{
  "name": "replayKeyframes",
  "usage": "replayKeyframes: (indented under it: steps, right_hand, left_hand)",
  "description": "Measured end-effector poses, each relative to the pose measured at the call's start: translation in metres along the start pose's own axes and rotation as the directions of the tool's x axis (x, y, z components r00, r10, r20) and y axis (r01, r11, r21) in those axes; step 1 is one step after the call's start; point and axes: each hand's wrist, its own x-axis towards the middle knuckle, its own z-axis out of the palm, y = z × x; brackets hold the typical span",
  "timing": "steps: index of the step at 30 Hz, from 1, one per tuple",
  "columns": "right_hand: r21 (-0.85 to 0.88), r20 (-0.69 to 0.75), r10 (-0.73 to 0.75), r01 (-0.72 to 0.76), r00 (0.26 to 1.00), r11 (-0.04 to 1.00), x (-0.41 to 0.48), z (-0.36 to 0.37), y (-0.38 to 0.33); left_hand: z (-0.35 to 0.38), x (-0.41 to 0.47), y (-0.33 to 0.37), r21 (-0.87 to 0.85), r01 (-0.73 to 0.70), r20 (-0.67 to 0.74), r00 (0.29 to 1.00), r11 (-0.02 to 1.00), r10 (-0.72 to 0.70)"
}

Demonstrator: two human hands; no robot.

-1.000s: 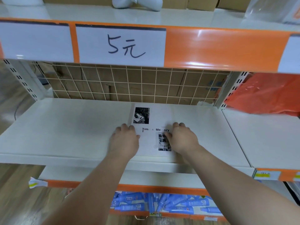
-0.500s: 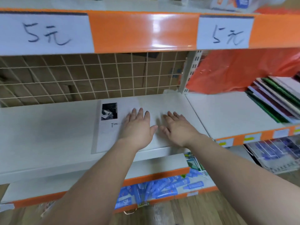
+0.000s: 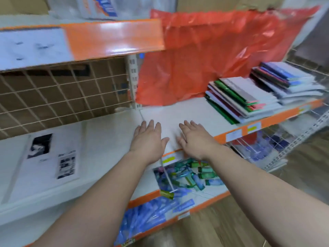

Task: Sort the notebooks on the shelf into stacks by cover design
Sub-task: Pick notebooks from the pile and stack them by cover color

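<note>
Head view: left hand, right hand, centre, flat and empty, likely reaching for notebooks right; white notebook set apart lower left.

Matt white metal shelf board, glossy orange plastic price strip, crinkled shiny red plastic sheet, thin wire mesh back panel, smooth paper-covered white notebook, wood-grain floor

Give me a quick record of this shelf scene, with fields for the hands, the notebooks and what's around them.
left hand: open, empty, over the shelf
right hand: open, empty, beside it
white notebook: lies flat in the left bay, apart from both hands
mixed notebooks: two untidy stacks, far right
backdrop: red plastic bag
</note>
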Motion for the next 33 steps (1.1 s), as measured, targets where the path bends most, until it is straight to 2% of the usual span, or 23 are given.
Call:
replayKeyframes:
  steps: [6,10,15,26,33]
  right_hand:
    - [-0.018,-0.026,0.038,-0.039,0.999,0.999,-0.014,-0.028,0.113]
    - [-0.013,-0.026,0.057,-0.058,0.998,0.998,-0.013,-0.041,0.161]
    - [0.018,-0.023,0.051,-0.050,0.998,0.999,0.000,-0.049,0.194]
    - [0.047,-0.137,0.105,-0.099,0.985,0.994,0.054,-0.072,0.258]
    - [0.048,-0.099,0.048,-0.043,0.994,0.998,0.085,-0.079,0.298]
  left_hand:
    - [-0.003,0.048,0.110,0.029,-0.053,-0.024,0.998,0.998,0.054]
    - [-0.005,0.072,0.151,0.053,-0.074,-0.024,0.997,0.996,0.075]
    - [-0.013,0.109,0.173,0.038,-0.078,-0.017,0.997,0.996,0.079]
    - [-0.023,0.190,0.213,-0.026,-0.110,-0.045,0.993,0.994,0.108]
    - [-0.022,0.211,0.238,-0.001,-0.022,-0.042,0.999,1.000,0.022]
